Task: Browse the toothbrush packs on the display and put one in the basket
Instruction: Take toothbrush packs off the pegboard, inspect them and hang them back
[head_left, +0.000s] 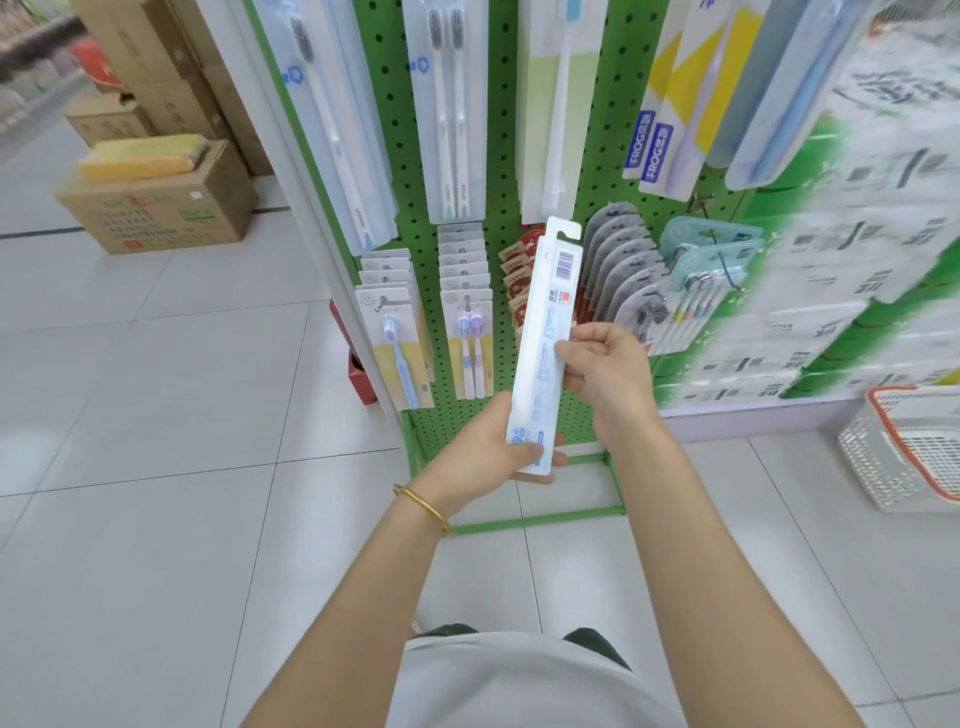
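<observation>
Left grip (480, 449), right grip (605, 371) on barcoded pack (551, 293); FROG packs (652, 150) above

We read "FROG" on two blue labels (642, 146) of the hanging packs (685, 98), upper right of the frame. The held pack (543, 322) at centre bears a barcode (565, 262); its small print escapes us.

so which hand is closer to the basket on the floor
Right. The right hand, pinching the middle of the toothbrush pack, is left of the basket and apart from it; the left hand, gripping the pack's bottom end, is farther left.
</observation>
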